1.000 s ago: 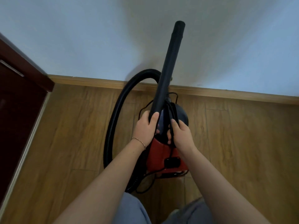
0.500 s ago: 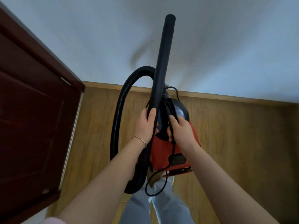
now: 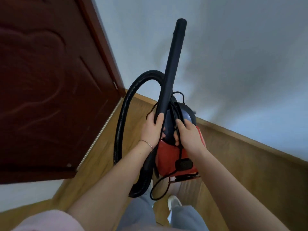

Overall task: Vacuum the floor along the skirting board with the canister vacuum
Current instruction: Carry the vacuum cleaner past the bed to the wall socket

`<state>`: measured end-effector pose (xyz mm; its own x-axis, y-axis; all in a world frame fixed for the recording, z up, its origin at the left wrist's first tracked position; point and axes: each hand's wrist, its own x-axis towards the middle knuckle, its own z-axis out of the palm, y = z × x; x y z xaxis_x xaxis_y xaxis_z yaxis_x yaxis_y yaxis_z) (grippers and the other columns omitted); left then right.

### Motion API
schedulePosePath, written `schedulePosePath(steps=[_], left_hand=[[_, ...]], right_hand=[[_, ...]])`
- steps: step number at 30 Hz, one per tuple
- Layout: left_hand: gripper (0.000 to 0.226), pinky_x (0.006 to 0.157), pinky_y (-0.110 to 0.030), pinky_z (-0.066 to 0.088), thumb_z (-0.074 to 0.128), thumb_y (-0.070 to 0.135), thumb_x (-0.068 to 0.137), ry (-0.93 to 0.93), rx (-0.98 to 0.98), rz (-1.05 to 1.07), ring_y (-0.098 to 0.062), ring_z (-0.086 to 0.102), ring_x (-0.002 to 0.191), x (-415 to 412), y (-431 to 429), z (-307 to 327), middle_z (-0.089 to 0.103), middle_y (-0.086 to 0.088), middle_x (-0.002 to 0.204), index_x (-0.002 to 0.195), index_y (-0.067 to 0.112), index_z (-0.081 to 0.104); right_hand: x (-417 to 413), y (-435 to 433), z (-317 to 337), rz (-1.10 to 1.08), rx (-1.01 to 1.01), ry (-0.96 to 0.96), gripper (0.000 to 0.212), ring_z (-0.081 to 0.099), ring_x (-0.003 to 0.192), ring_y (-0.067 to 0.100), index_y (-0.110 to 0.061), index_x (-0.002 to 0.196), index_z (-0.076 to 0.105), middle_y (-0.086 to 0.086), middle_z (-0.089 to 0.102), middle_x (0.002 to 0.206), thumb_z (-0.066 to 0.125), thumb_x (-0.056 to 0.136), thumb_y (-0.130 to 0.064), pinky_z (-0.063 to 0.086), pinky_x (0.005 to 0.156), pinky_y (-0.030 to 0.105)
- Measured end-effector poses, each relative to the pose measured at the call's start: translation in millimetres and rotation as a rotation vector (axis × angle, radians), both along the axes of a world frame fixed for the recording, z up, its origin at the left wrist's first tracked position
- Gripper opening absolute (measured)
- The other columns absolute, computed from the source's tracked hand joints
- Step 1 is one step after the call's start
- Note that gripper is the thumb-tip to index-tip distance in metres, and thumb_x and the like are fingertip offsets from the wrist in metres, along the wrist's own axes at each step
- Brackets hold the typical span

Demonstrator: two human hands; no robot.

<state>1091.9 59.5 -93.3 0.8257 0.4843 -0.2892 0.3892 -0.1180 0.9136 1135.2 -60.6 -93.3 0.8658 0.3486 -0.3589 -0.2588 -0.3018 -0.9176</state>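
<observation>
I hold a red and dark-blue canister vacuum [image 3: 168,157] off the floor in front of me. My left hand [image 3: 152,129] grips the lower end of its black rigid tube [image 3: 173,67], which points up and away towards the wall. My right hand [image 3: 188,135] is closed on the black handle and bundled cord on top of the canister. The ribbed black hose [image 3: 123,124] loops out to the left and back under the canister. A loose loop of cord [image 3: 158,189] hangs below. The wooden skirting board [image 3: 250,139] runs along the base of the wall.
A dark red-brown door [image 3: 50,90] stands close on my left, reaching near the hose. A pale blue-grey wall [image 3: 233,64] is ahead. The floor [image 3: 225,172] is wood laminate. My legs in grey trousers and a white shoe [image 3: 174,201] are below the canister.
The view has swung left and tilted, bringing the door much closer. The vacuum has been lifted and carried along with both hands keeping the same grips; my legs now show beneath it.
</observation>
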Motion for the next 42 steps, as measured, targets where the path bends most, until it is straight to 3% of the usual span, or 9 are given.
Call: schedulePosePath(steps=[4,7,17,21,35,42], left_hand=[[0.02,0.044,-0.019,0.045,0.038,0.041,0.095,-0.009,0.022,0.187,-0.006,0.055,0.04,-46,-11,4,0.06,0.003,0.062,0.085,0.026,0.048],[0.02,0.046,-0.023,0.045,0.038,0.039,0.094,-0.007,-0.019,0.358,-0.008,0.055,0.041,-87,-22,5,0.059,0.004,0.061,0.08,0.028,0.046],[0.02,0.049,-0.027,0.047,0.038,0.035,0.095,-0.029,0.012,0.901,-0.01,0.055,0.043,-259,-49,20,0.058,0.002,0.062,0.089,0.018,0.047],[0.018,0.046,-0.021,0.045,0.038,0.034,0.095,-0.058,0.02,1.091,-0.006,0.053,0.042,-333,-56,30,0.057,0.003,0.06,0.086,0.022,0.047],[0.022,0.046,-0.02,0.048,0.039,0.034,0.095,-0.143,-0.008,1.523,-0.01,0.056,0.047,-599,-90,30,0.059,-0.004,0.063,0.092,0.016,0.051],[0.02,0.048,-0.021,0.048,0.04,0.041,0.092,-0.156,0.041,1.63,-0.011,0.059,0.049,-705,-97,33,0.062,0.0,0.062,0.089,0.026,0.052]], right_hand=[[-26,-1,8,0.171,0.009,-0.009,0.031,0.043,0.033,0.012,-0.015,0.072,0.048,-0.002,0.048,0.037,0.039,0.1,-0.025,0.038,0.039,0.018],[-51,0,12,0.319,0.003,0.011,0.031,0.041,0.034,0.013,-0.015,0.072,0.049,-0.003,0.047,0.039,0.04,0.1,-0.026,0.037,0.038,0.019],[-181,28,31,0.901,-0.065,-0.081,0.027,0.047,0.035,0.011,-0.02,0.079,0.052,-0.004,0.051,0.039,0.039,0.1,-0.029,0.039,0.039,0.019],[-249,44,38,1.076,-0.07,-0.067,0.027,0.046,0.034,0.011,-0.021,0.079,0.052,-0.004,0.05,0.038,0.038,0.101,-0.03,0.039,0.039,0.02],[-520,65,36,1.432,-0.031,-0.03,0.029,0.044,0.032,0.01,-0.018,0.075,0.054,-0.004,0.049,0.037,0.041,0.1,-0.027,0.037,0.036,0.021],[-630,71,45,1.535,0.012,-0.03,0.029,0.043,0.032,0.01,-0.018,0.077,0.054,-0.004,0.049,0.037,0.039,0.101,-0.025,0.037,0.036,0.019]])
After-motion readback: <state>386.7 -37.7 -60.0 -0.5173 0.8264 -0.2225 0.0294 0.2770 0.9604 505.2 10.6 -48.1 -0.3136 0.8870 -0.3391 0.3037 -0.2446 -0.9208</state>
